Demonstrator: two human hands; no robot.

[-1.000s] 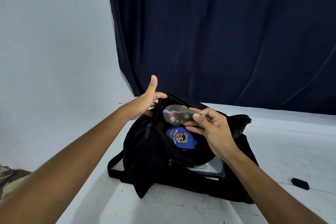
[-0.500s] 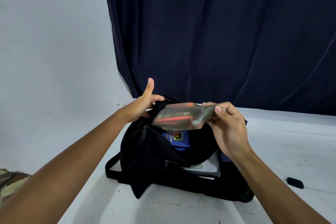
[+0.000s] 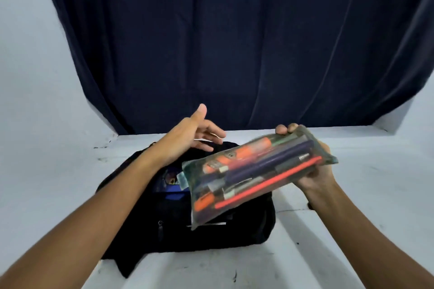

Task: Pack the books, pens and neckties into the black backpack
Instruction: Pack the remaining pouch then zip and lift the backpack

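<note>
Nothing here is actually readable tbh. There's a small badge-like emblem on the blue thing [image 3: 170,183] inside the backpack [image 3: 164,223], but it's too blurry to make out. Same for the tiny marks on the pens [image 3: 253,166] in the pouch [image 3: 258,178].

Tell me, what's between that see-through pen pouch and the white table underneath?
In the head view, the black backpack lies on the table below the pen pouch, which the right hand holds up.
</note>
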